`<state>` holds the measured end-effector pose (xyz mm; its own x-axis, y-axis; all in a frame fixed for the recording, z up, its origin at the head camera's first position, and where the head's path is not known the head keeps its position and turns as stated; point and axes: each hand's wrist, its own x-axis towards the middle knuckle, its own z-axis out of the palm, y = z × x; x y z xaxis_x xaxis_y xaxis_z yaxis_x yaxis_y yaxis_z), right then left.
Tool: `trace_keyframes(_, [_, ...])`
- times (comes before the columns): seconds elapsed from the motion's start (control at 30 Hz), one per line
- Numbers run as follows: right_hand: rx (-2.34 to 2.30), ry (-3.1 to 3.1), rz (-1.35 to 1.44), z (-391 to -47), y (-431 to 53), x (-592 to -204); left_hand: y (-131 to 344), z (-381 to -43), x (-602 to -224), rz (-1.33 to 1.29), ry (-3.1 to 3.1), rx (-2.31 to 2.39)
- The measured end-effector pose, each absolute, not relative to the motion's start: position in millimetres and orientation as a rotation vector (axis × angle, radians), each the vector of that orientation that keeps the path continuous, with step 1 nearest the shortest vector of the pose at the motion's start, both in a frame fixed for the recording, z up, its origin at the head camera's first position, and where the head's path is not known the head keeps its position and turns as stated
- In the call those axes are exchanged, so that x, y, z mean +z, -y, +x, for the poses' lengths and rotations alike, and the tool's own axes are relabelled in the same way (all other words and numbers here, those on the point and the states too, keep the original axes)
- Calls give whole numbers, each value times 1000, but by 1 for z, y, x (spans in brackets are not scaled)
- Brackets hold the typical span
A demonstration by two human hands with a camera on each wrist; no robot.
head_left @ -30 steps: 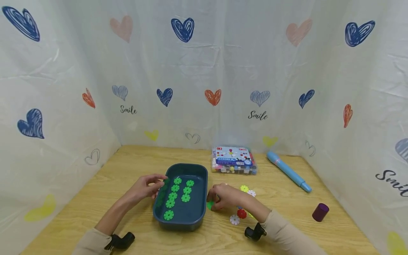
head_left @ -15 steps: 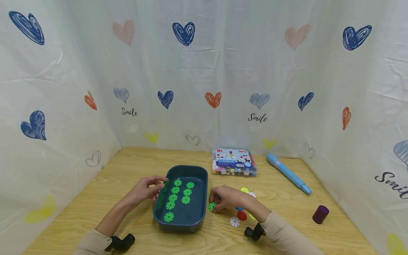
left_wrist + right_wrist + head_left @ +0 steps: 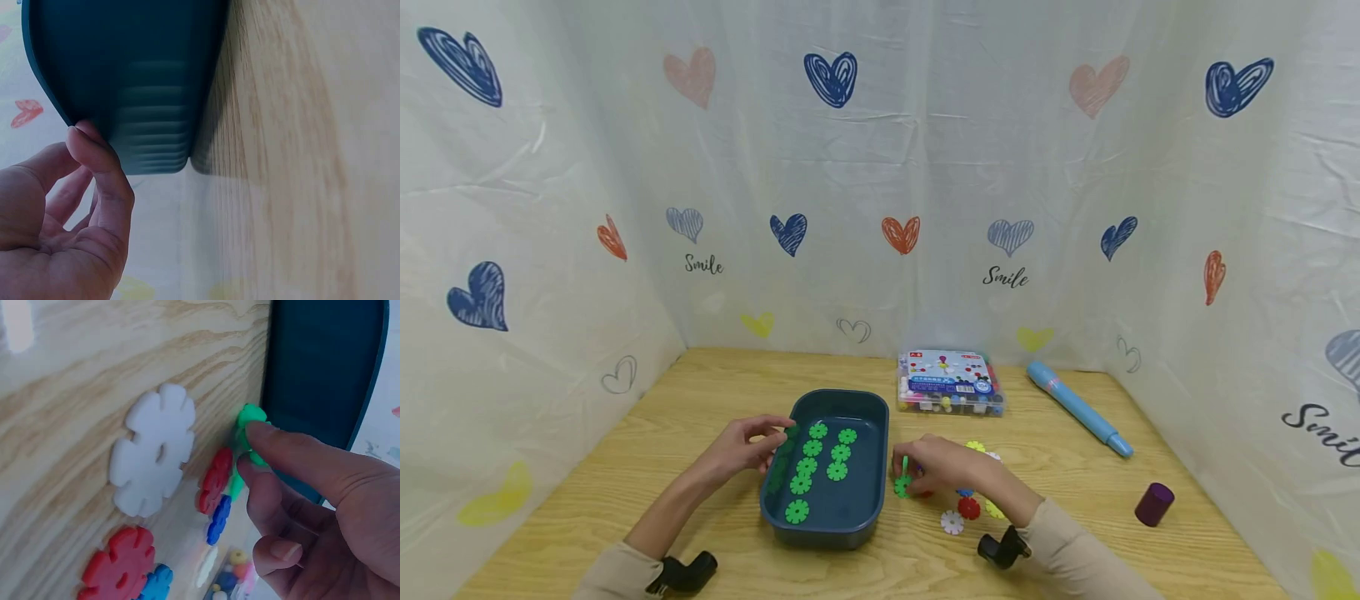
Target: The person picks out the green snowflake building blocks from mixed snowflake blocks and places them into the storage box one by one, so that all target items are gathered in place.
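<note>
My left hand [image 3: 743, 444] pinches the left rim of a dark blue-green rectangular tray [image 3: 872, 504], thumb and fingertips at the edge in the left wrist view. Inside the tray lie several green snowflake discs [image 3: 797, 511], in two rough columns. Just right of the tray, my right hand [image 3: 936, 462] pinches a green snowflake disc [image 3: 251, 415] between thumb and index finger, close over the table. Another bit of green shows behind the fingers. Near this hand lie a white disc [image 3: 153, 450], red discs [image 3: 122, 562] and blue discs [image 3: 219, 519], partly hidden by the arm in the head view.
A clear box of coloured beads [image 3: 951, 383] sits at the back of the wooden table. To its right lies a light-blue tube [image 3: 1078, 408], with a purple cylinder [image 3: 1153, 504] nearer the front. Curtains printed with hearts surround the table.
My right hand stays right of the tray and shifts slightly; the green disc at its fingertips shows more plainly, and a second sliver of green appears above it. My left hand has not moved.
</note>
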<state>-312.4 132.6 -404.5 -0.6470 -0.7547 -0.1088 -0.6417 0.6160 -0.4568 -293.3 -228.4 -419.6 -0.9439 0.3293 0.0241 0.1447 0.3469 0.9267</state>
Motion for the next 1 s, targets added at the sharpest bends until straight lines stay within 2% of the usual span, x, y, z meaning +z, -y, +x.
trace_keyframes(0.63, [-507,-2550,-1244,-309,-137,-385,228,-294,-420,422,-2445,1639])
trace_keyframes(1.0, [-526,-2510,-1180,-310,-139,-373,228,-294,-420,420,-2449,1640])
